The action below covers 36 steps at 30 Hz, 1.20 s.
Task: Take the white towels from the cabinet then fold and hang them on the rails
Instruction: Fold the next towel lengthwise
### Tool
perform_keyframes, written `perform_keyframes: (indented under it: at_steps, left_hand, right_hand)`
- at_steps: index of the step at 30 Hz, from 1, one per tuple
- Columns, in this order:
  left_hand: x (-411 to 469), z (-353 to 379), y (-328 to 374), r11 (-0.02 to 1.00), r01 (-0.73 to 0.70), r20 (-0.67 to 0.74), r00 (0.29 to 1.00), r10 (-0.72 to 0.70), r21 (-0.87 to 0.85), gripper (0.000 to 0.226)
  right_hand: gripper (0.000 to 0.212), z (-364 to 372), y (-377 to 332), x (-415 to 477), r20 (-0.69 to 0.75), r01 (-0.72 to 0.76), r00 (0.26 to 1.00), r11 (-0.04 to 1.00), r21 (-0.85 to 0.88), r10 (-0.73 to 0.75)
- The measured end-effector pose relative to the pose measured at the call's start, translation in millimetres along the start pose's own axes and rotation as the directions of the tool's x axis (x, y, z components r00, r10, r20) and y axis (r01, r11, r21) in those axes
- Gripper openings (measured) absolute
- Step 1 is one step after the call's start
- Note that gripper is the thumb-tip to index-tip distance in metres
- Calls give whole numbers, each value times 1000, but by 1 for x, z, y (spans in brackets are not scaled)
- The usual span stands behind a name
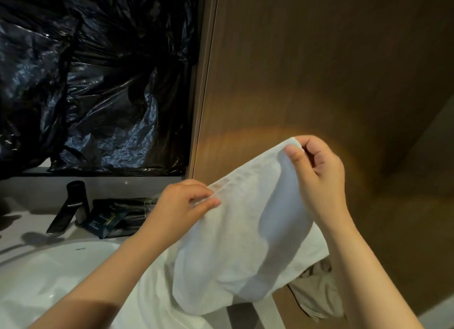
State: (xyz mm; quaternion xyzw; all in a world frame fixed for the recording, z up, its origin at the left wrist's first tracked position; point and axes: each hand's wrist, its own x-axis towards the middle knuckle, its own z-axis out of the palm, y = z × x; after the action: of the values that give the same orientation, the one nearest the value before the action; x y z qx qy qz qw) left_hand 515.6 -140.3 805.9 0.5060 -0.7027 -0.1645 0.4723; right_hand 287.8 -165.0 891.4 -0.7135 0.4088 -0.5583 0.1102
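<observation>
A white towel [235,242] hangs doubled between my two hands in front of a brown wooden panel [307,70]. My left hand [181,206] pinches its upper edge at the lower left. Higher and further right, my right hand [317,176] pinches the towel's top corner between thumb and fingers. The towel's lower part droops over more white cloth [152,304] lying across the basin edge. No rail and no cabinet interior is in view.
A white basin [36,274] lies at the lower left with a black tap [71,206] behind it. Dark sachets [110,218] lie beside the tap. Black plastic sheeting [93,78] covers the wall above. A beige cloth [317,292] sits below the towel.
</observation>
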Motion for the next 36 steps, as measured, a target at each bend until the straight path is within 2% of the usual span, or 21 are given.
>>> perform_keyframes:
  at_steps: [2, 4, 8, 12, 16, 21, 24, 30, 36]
  left_hand:
    - [1, 1, 1, 999, 50, 82, 995, -49, -12, 6]
    - [2, 2, 0, 998, 60, 99, 993, -60, 1, 5]
    - [3, 7, 0, 998, 14, 101, 995, -20, 64, 17]
    - [-3, 15, 0, 997, -35, 97, 995, 29, 66, 15]
    - [-10, 30, -13, 995, -84, 175, 982, 73, 59, 26]
    - [-16, 48, -26, 998, 51, 198, 979, -56, 30, 24]
    - [-16, 45, -37, 995, 67, 195, 978, -79, 71, 47]
    - [-23, 26, -67, 983, 118, 196, 970, -144, 139, 64]
    - [-14, 3, -78, 967, 224, 119, 964, -238, 119, 49]
  right_hand:
    - [10, -5, -4, 13, -29, 41, 999, 998, -54, -43]
    - [9, -10, -7, 23, -22, 72, 997, 991, -110, -75]
    - [9, -16, -11, 34, 0, 111, 994, 978, -178, -113]
    - [11, -21, -12, 39, -18, 123, 991, 972, -202, -129]
    - [13, -24, -14, 40, -22, 129, 990, 969, -210, -137]
    - [13, -29, -14, 44, -20, 132, 990, 955, -266, -143]
    - [16, -33, -10, 44, -23, 115, 991, 945, -305, -128]
    - [13, -39, -3, 45, -95, 52, 992, 950, -307, -85]
    - [16, -43, 10, 47, -141, 2, 989, 952, -307, -48]
